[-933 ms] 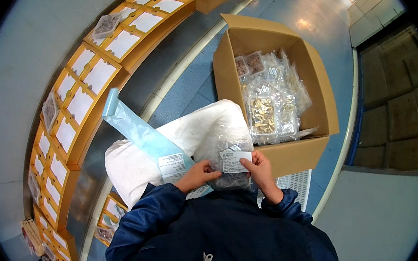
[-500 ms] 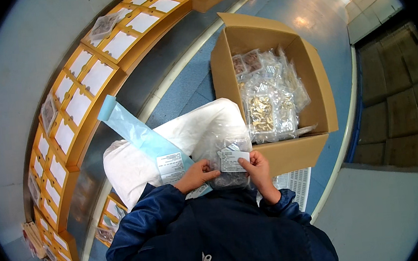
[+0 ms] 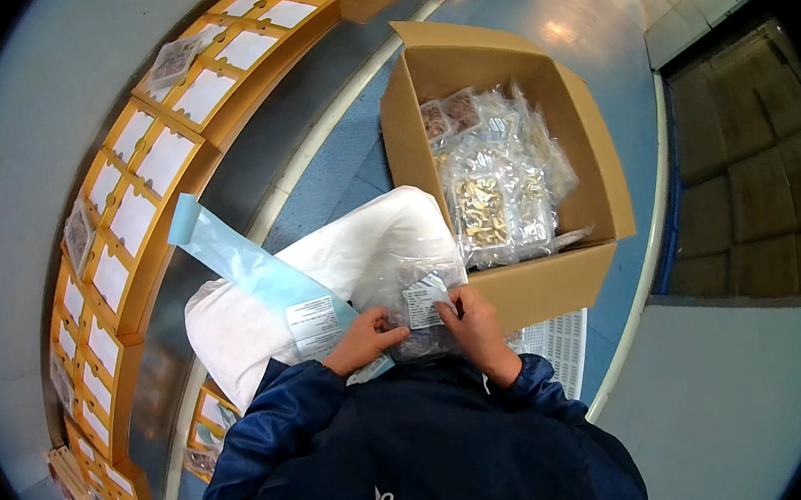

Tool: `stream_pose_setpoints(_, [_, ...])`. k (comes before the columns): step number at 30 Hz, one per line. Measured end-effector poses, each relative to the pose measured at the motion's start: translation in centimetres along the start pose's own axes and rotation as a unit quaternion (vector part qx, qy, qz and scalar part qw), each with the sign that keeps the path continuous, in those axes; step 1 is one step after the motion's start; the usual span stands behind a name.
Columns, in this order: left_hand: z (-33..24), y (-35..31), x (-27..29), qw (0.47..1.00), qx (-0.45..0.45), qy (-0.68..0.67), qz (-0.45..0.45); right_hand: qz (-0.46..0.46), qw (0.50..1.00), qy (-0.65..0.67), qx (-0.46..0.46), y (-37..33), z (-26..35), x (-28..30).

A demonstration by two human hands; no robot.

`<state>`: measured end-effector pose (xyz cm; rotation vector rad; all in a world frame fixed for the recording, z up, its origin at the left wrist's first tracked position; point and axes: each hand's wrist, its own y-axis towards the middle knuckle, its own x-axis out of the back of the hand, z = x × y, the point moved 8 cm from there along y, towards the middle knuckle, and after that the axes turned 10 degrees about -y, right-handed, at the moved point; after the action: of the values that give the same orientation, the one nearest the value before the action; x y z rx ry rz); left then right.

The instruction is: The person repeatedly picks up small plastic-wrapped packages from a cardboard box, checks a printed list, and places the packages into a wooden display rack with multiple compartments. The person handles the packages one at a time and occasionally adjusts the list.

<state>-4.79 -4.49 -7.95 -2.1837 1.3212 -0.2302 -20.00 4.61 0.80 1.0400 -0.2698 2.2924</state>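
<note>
In front of me a clear plastic bag [image 3: 418, 346] with dark contents lies on a white cloth-covered surface [image 3: 221, 323]. A white printed label [image 3: 421, 303] sits tilted over the bag. My right hand [image 3: 477, 332] pinches the label's right edge, thumb on top. My left hand [image 3: 367, 341] is closed on the left side of the bag, thumb pointing right; its other fingertips are partly hidden. Left of the bag, a light blue backing strip [image 3: 254, 263] unrolls across the cloth, carrying another white label [image 3: 315, 326].
An open cardboard box [image 3: 542, 290] at the right holds several clear packs, one with golden metal pieces [image 3: 481, 211]. Yellow compartment trays [image 3: 206, 145] with white cards curve along the left, some bearing clear packs [image 3: 174, 62]. A white perforated tray [image 3: 561, 345] lies below the box.
The label in my right hand has tilted and come lower against the bag. The whole view has shifted slightly, moving the scene a little left. My left hand keeps its place at the bag.
</note>
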Motion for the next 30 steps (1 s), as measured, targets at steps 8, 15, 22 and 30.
stream_pose_setpoints(8, [0.6, 0.3, 0.0, 1.000, -0.012, -0.026, 0.009, -0.048, 0.996, -0.015, -0.074, 1.3, -7.0, 3.0])
stream_pose_setpoints(15, [0.5, 0.3, -0.1, 1.000, -0.015, -0.004, 0.004, 0.251, 0.754, 0.591, -0.135, -0.3, 1.3, -2.5])
stream_pose_setpoints(22, [-2.0, -1.1, -0.3, 0.999, -0.031, 0.006, -0.016, 0.138, 0.745, 0.635, -0.150, 4.3, -1.7, -3.6])
stream_pose_setpoints(30, [-0.3, 0.1, -0.4, 0.999, -0.017, -0.026, 0.014, 0.171, 0.915, 0.365, 0.000, 3.3, -0.9, -3.1])
